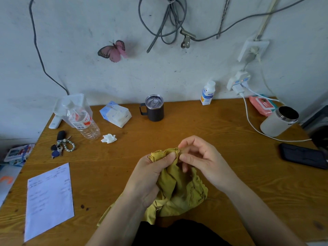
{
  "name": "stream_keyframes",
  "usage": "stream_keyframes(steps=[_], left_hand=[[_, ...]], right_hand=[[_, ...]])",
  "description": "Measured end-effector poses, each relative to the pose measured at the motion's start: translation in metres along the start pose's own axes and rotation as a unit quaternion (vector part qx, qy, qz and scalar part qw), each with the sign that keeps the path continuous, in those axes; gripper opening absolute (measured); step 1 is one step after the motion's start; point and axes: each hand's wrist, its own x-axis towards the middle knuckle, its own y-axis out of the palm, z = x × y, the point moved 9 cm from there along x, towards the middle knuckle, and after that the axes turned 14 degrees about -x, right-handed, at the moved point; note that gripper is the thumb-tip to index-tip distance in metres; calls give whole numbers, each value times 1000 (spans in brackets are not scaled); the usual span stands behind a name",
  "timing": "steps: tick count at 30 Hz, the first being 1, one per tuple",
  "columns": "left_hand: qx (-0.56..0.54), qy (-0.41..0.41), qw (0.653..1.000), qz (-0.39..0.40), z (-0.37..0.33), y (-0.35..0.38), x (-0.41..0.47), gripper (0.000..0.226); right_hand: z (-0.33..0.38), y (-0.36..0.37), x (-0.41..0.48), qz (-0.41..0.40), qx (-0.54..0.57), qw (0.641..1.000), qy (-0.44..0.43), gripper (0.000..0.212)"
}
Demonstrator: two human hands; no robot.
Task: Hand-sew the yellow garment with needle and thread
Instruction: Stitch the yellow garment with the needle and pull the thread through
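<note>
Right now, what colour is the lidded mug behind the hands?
Dark brownish-grey mug, clear lid; head view.

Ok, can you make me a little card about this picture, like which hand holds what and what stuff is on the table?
holding: left hand grips the bunched yellow garment, thumb on its top edge
other hand: right hand pinches that edge beside the left thumb
needle: too small to make out
surface: wooden table
left of garment: paper sheet, keys, plastic bottle, crumpled tissue
behind: dark mug with lid
right: white canister, black phone
</note>
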Motion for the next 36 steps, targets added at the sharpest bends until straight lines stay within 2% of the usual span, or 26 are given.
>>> stream_keyframes(steps=[4, 6, 9, 12, 17, 20, 22, 27, 31, 36], left_hand=[[7, 12, 999, -30, -5, -6, 2, 26], [13, 19, 999, -33, -6, -6, 2, 24], [25, 32, 999, -27, -7, -4, 2, 19], [30, 40, 998, -24, -6, -3, 2, 17], [55, 47, 997, -30, -7, -4, 4, 20], [69, 61, 995, -46, -7, -6, 5, 33], [74, 71, 994, -48, -8, -6, 6, 31], [84, 69, 993, -47, -8, -8, 6, 18], [98, 67, 991, -65, -6, -10, 7, 25], [183, 109, 975, -64, -14, -1, 3, 29]], right_hand=[[-1, -10, -1, -53, -43, 998, 5, 16], [13, -17, -2, -100, -130, 985, -45, 15], [37, -13, -4, -127, -250, 949, -146, 17], [45, -10, -5, -158, -310, 920, -181, 17], [45, -8, -8, -205, -341, 898, -187, 19], [53, -6, -16, -254, -325, 883, -225, 18], [52, -8, -19, -277, -301, 884, -228, 18], [41, -5, -12, -257, -314, 892, -201, 20], [36, 5, -10, -252, -364, 874, -199, 20], [41, 8, -15, -283, -380, 851, -226, 17]])
